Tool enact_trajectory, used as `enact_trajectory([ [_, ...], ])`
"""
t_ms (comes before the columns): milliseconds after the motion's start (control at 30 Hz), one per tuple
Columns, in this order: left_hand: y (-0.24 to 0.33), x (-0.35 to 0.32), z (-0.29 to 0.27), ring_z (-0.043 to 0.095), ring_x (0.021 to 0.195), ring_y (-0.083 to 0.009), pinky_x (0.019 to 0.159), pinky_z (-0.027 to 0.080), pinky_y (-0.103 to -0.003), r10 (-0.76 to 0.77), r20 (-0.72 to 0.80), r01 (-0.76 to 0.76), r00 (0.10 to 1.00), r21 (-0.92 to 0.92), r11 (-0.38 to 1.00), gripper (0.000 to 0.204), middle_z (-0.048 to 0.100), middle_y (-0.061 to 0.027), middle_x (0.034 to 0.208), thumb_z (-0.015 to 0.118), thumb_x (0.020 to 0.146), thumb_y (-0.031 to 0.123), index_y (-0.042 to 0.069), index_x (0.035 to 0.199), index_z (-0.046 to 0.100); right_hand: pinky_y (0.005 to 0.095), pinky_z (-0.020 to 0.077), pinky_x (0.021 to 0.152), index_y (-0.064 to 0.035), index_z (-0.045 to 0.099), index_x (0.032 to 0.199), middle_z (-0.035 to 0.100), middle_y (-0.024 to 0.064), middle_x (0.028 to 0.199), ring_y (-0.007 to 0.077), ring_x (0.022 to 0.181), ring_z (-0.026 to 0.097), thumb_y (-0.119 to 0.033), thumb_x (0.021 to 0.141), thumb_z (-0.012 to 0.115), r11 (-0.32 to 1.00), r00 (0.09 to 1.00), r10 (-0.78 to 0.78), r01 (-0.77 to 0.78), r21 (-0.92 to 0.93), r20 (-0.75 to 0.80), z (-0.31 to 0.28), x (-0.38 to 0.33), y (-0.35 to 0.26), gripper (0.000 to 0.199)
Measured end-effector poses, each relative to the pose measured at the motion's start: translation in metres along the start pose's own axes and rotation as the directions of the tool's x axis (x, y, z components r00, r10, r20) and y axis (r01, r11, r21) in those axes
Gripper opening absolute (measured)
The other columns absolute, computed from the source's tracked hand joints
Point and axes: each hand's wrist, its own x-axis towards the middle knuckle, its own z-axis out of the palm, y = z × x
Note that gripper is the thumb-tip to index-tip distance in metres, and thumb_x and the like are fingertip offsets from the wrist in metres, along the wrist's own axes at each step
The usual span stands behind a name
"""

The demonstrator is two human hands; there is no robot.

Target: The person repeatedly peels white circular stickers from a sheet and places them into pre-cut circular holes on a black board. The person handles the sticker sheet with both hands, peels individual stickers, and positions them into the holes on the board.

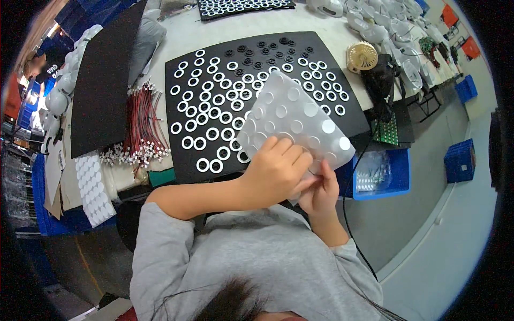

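A translucent sheet of round stickers [296, 127] is tilted over the near right part of a black foam mat [184, 152]. At its near edge, my right hand [319, 195] grips the sheet between thumb and fingers. My left hand [278, 167] is closed, with curled fingers over the sheet's near part and its tip meeting the right thumb; whatever it pinches is hidden. Beyond the sheet, many white rings with black centres [212, 134] lie in loose rows on the mat. Several black round parts without white rings [257, 65] sit at the mat's far side.
At left are red-and-black wire bundles with white connectors [143, 128], a tall black panel [101, 80] and a strip of white round stickers [93, 190]. A gold round fan [362, 56], white plastic shells [375, 32] and a blue bin [399, 174] are at right. A black cable [345, 214] hangs nearby.
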Motion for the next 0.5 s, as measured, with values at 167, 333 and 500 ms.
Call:
enact_trajectory([
  [167, -0.004, 0.003, 0.006, 0.044, 0.057, -0.0182, 0.055, 0.031, -0.03, -0.048, 0.054, 0.043, 0.997, 0.087, 0.995, 0.03, 0.047, -0.0046, 0.061, 0.061, 0.06, 0.032, 0.007, 0.067, 0.047, 0.0313, 0.036, 0.083, -0.0035, 0.032, 0.117, 0.044, 0.0097, 0.112, 0.0183, 0.098, 0.046, -0.031, 0.085, 0.027, 1.0, 0.999, 0.007, -0.008, 0.016, 0.043, 0.002, 0.0, 0.001, 0.042],
  [333, -0.002, -0.001, 0.004, 0.047, 0.053, -0.0176, 0.054, 0.031, -0.029, -0.063, 0.129, 0.049, 0.99, 0.115, 0.992, 0.031, 0.05, -0.004, 0.058, 0.06, 0.06, 0.035, 0.008, 0.065, 0.047, 0.0314, 0.0338, 0.086, -0.0038, 0.031, 0.117, 0.042, 0.0102, 0.113, 0.0186, 0.102, 0.043, -0.032, 0.087, 0.023, 1.0, 0.997, 0.0, 0.001, -0.009, 0.076, 0.008, -0.001, 0.002, 0.042],
  [500, -0.004, -0.002, -0.002, 0.049, 0.05, -0.0177, 0.055, 0.031, -0.03, -0.04, 0.144, 0.023, 0.989, 0.118, 0.993, 0.029, 0.05, -0.0055, 0.055, 0.06, 0.061, 0.033, 0.007, 0.064, 0.046, 0.0308, 0.032, 0.088, -0.0024, 0.029, 0.118, 0.04, 0.0103, 0.114, 0.0185, 0.105, 0.04, -0.029, 0.088, 0.021, 0.996, 0.997, 0.057, -0.053, -0.076, 0.046, 0.0, 0.002, 0.005, 0.041],
])
